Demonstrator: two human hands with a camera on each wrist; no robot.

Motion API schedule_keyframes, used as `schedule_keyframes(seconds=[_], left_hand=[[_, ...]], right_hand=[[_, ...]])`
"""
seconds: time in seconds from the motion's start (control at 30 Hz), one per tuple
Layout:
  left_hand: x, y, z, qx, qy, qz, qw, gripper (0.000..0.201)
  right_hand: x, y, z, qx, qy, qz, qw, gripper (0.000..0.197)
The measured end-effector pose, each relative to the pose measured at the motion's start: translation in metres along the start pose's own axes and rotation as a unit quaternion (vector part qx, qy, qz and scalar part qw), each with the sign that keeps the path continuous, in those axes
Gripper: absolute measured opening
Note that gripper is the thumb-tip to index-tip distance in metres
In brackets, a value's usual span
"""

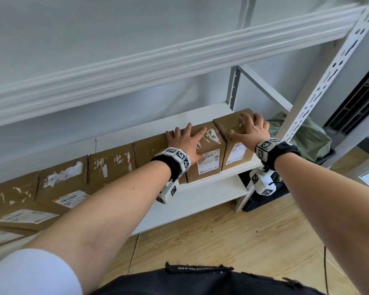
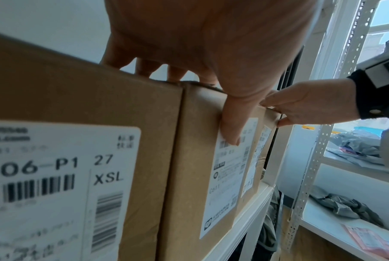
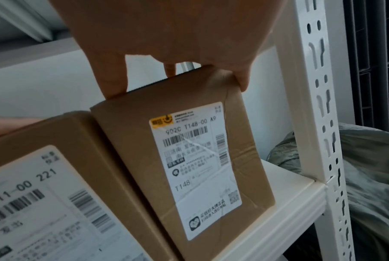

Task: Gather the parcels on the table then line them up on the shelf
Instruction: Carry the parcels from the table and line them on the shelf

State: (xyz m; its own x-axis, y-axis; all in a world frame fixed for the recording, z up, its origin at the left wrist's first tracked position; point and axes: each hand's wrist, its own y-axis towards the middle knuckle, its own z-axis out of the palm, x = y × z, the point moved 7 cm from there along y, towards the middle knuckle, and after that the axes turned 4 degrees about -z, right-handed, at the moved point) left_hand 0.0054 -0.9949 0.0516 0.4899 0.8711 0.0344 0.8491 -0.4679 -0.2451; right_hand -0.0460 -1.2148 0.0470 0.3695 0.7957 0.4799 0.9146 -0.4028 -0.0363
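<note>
Several brown cardboard parcels with white labels stand side by side on the white shelf board. My left hand lies flat on top of the second parcel from the right, fingers spread, with the thumb down its front label. My right hand grips the top of the rightmost parcel: its thumb sits at the front edge and its fingers curl over the right-hand edge. That parcel touches its neighbour. A third parcel stands left of my left hand.
The shelf's upper beam crosses above my hands. A perforated white post stands just right of the last parcel, a grey-green bag beyond it. A lower shelf, a dark bag and wooden floor lie below.
</note>
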Motion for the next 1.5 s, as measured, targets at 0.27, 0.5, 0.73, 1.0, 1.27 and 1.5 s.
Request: schedule_keyframes(seconds=[0.27, 0.5, 0.73, 1.0, 1.27, 1.5], left_hand=[[0.000, -0.001, 0.000, 0.019, -0.014, -0.008, 1.000, 0.103], [0.006, -0.006, 0.003, 0.007, -0.043, -0.006, 0.999, 0.110], [0.022, -0.014, -0.005, -0.024, -0.046, -0.016, 0.999, 0.118], [0.054, -0.030, -0.007, -0.043, -0.037, -0.034, 0.998, 0.119], [0.112, -0.059, -0.006, -0.076, -0.097, -0.116, 0.986, 0.085], [0.200, -0.102, 0.003, -0.093, -0.065, -0.221, 0.969, 0.075]], right_hand=[[0.003, -0.005, 0.007, -0.019, -0.075, 0.029, 0.997, 0.074], [0.007, -0.004, 0.005, -0.004, -0.060, 0.014, 0.998, 0.073], [0.012, -0.003, -0.003, -0.008, -0.104, 0.046, 0.993, 0.082], [0.036, -0.008, 0.003, -0.019, -0.151, 0.027, 0.988, 0.082], [0.142, -0.021, 0.030, -0.055, -0.112, -0.098, 0.987, 0.068], [0.228, -0.058, 0.101, 0.012, -0.134, -0.185, 0.974, 0.068]])
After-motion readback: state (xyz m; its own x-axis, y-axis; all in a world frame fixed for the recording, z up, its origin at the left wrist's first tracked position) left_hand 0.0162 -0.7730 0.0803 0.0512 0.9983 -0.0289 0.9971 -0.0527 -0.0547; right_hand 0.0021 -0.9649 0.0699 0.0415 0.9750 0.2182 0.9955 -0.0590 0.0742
